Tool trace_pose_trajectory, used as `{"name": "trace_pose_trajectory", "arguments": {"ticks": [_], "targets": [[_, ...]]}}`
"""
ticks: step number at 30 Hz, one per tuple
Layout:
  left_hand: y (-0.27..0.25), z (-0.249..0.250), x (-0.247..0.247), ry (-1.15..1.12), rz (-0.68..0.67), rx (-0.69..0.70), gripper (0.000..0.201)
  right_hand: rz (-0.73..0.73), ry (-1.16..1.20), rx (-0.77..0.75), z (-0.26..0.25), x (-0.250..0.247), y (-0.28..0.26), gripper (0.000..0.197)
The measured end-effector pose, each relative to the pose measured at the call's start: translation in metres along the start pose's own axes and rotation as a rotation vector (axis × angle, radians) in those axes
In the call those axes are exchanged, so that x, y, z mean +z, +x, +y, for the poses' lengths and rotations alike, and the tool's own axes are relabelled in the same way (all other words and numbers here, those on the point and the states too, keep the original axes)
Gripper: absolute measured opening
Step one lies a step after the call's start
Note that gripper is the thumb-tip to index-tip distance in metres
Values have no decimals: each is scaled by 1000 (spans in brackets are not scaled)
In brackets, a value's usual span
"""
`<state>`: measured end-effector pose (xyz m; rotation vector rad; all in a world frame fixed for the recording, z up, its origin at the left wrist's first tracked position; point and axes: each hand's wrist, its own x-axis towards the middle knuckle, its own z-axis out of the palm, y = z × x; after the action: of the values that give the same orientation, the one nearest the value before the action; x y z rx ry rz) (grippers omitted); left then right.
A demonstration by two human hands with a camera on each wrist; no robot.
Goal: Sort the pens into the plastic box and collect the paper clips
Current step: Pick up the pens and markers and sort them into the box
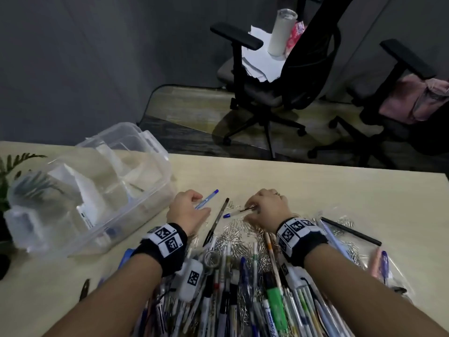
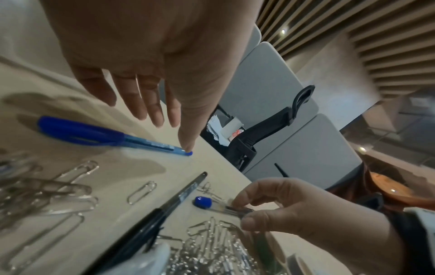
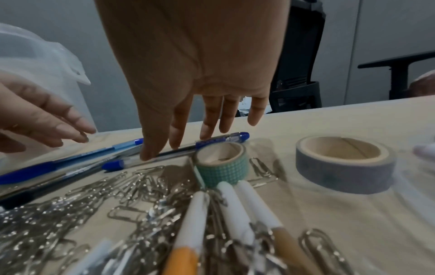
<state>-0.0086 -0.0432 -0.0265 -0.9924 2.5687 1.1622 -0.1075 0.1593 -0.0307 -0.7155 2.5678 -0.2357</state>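
One plastic box (image 1: 126, 222), two tape rolls (image 3: 222, 167), two chairs (image 1: 311, 57); pens (image 1: 243, 300) and paper clips (image 1: 238, 237) beyond counting

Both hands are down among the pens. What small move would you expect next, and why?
Probably the right hand lifts the clear pen with the blue cap off the table: its thumb and fingers pinch it, paper clips lie around it, and the open plastic box waits to the left.

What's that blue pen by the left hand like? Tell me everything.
The blue pen has a see-through blue barrel with print, a dark-blue cap with clip and a small blue end plug. It appears to lie on the pale table, capped end under the left hand, whose thumb seems to touch it.
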Motion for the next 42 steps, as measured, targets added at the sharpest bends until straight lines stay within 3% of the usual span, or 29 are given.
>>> {"name": "trace_pose_trajectory", "arguments": {"ticks": [9, 14, 19, 21, 26, 32, 38, 42], "targets": [[19, -17, 16, -12, 5, -116, 17, -6, 16, -1, 8, 7, 18, 21], [18, -8, 12, -55, -16, -57, 7, 69, 146, 10, 13, 2, 14, 20], [7, 10, 18, -157, -154, -78, 9, 136, 475, 37, 16, -2, -1, 18], [0, 13, 25, -99, -194, -90, 19, 177, 583, 71, 17, -3, -9, 17], [-13, 15, 41, 2, -177, -111, 30, 164, 731, 195, 29, -2, -40, 21], [-12, 15, 47, 73, -128, -115, 20, 52, 665, 313, 51, 12, -63, 28], [-11, 21, 36, 22, -153, -92, 19, -113, 582, 292, 52, 24, -86, 28], [-15, 29, 22, -49, -136, -47, 16, -136, 416, 277, 43, 32, -88, 30]]}}
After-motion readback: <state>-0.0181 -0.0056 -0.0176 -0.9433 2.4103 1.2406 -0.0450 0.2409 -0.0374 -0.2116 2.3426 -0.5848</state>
